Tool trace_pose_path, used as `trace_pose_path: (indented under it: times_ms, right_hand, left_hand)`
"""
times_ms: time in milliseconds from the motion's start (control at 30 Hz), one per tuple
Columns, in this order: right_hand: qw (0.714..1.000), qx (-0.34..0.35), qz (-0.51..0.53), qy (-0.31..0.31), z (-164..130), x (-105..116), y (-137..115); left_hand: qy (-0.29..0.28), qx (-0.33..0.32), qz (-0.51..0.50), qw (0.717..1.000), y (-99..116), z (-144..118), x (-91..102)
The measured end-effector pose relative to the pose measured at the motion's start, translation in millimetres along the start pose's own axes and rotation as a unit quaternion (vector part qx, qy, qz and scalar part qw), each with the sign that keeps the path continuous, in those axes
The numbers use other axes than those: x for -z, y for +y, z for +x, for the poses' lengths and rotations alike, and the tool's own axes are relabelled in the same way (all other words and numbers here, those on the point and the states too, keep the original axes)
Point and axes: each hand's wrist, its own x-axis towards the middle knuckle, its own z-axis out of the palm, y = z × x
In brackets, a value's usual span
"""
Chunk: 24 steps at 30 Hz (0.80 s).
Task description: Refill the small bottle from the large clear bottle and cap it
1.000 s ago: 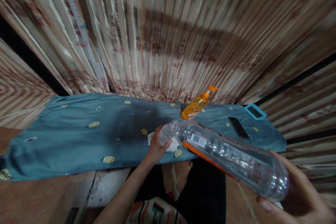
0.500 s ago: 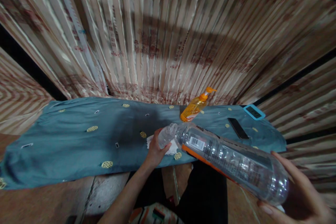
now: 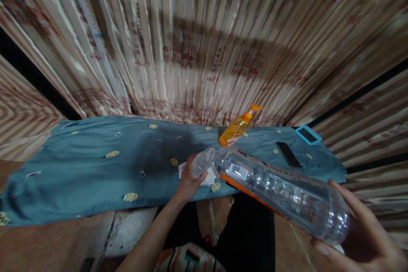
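A large clear plastic bottle [image 3: 280,191] with an orange-edged label and a barcode is tilted, its neck down to the left. My right hand [image 3: 366,233] is wrapped around its base at the lower right. My left hand [image 3: 189,180] is closed around a small clear plastic container [image 3: 201,163], which meets the large bottle's mouth. Whether liquid passes between them I cannot tell. Under the left hand, a white tissue [image 3: 209,178] lies on the blue-green cloth [image 3: 79,170]. Just behind the bottle's neck stands an orange pump bottle [image 3: 236,131] of yellow liquid.
Toward the right end of the cloth lie a dark phone [image 3: 288,154] and a light-blue-framed device [image 3: 308,134]. A pleated, patterned curtain [image 3: 191,51] rises along the back edge. Dark bars [image 3: 35,74] slant at both sides. Tiled floor [image 3: 130,229] shows below.
The view has shifted very slightly. Both hands keep their holds, with the large bottle and small container in nearly the same place.
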Motion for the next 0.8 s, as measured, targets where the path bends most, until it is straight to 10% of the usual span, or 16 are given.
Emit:
trace_pose_path:
  times_ms: [800]
  right_hand:
    - [0.999,0.022,-0.027,-0.001,0.7,0.5,-3.5]
  left_hand:
    - [0.004,-0.004,0.0,1.0,-0.3,0.9,-0.8]
